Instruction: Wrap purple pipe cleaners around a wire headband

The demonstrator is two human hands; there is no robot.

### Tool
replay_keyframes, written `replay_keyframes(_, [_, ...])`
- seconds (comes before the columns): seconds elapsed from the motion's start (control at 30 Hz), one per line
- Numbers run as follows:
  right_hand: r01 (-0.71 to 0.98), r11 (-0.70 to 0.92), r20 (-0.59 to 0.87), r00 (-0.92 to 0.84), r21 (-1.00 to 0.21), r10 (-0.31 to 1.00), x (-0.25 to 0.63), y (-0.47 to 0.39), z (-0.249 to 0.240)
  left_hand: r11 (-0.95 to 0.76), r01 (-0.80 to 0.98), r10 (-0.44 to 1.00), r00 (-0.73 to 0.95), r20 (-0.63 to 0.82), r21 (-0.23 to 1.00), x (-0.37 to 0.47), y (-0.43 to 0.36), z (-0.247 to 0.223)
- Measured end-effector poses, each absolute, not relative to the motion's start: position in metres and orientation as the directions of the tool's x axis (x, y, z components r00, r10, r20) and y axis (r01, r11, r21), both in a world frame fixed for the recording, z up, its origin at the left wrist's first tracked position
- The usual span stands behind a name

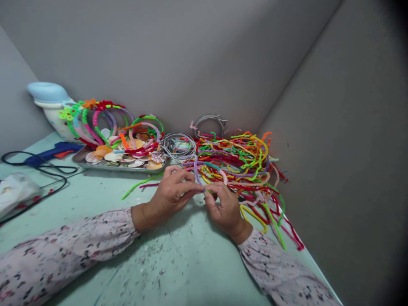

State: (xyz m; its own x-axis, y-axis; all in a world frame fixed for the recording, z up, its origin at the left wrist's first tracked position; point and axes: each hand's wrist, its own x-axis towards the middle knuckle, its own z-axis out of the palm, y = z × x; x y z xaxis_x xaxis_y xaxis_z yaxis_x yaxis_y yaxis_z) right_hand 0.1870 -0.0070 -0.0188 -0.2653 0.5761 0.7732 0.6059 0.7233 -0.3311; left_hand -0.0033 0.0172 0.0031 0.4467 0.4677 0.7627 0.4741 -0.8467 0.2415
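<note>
A ring partly wrapped in purple, teal and pale pink fuzzy stems [196, 170] stands between my hands, in front of the pile. My left hand [177, 189] pinches the purple part at the ring's lower edge with thumb and fingertips. Right beside it, my right hand [223, 206] pinches the same spot, its fingers curled, with a bit of yellow-green showing at the fingertips. The fingertips of both hands nearly touch. Just behind them lies a large heap of colourful fuzzy stems [236, 159].
A metal tray [121, 168] holds shells and several wrapped rings. Bare wire coils [179, 146] lie beside it, another coil [210, 123] behind. At the left are a blue glue gun [52, 153] with a black cord, a white bag [17, 193] and a blue-topped white container [55, 112].
</note>
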Motion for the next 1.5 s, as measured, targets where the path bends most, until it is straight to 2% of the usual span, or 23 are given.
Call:
replay_keyframes(0.57, [0.621,0.725,0.788,-0.271,-0.296,0.554,0.1870,-0.0072,-0.0181,-0.837,0.489,0.470,0.417,0.778,0.243,-0.0020,0.0149,0.0050])
replay_keyframes(0.83, [0.624,0.727,0.780,-0.288,-0.287,0.555,0.1872,-0.0073,-0.0182,-0.826,0.519,0.490,0.466,0.737,0.221,-0.0014,0.0143,0.0064])
replay_keyframes(1.27, [0.649,0.713,0.779,-0.293,-0.264,0.555,0.1873,-0.0068,-0.0183,-0.797,0.539,0.558,0.480,0.677,0.274,0.0007,0.0160,0.0058])
replay_keyframes(1.5, [0.650,0.718,0.786,-0.298,-0.247,0.541,0.1875,-0.0066,-0.0174,-0.813,0.528,0.526,0.488,0.696,0.245,-0.0008,0.0157,0.0056])
